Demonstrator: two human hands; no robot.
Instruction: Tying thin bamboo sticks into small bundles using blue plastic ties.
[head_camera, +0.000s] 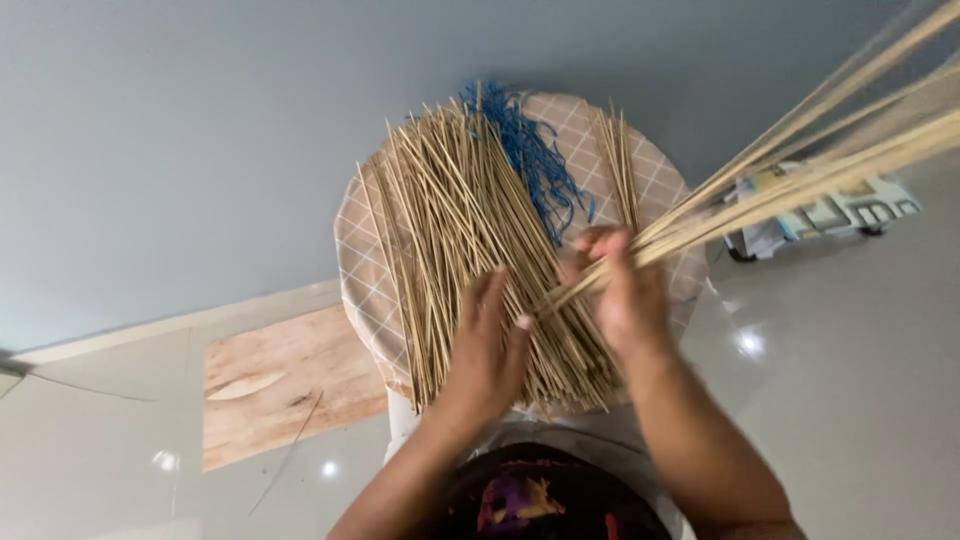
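A heap of thin pale wooden sticks (455, 230) lies across a round stool with a checked beige cover (362, 270). A tangle of blue string (530, 150) lies among the sticks at the far side. My right hand (625, 290) is closed around a bundle of long sticks (800, 160) that fans up and out to the upper right. My left hand (490, 345) rests flat on the heap with its fingers spread, its thumb touching the lower ends of the held bundle.
A grey wall fills the upper part of the view. A wooden board (280, 380) lies on the glossy tiled floor at the left. A printed bag or box (830, 210) sits on the floor at the right. Dark patterned clothing (540, 500) shows at the bottom.
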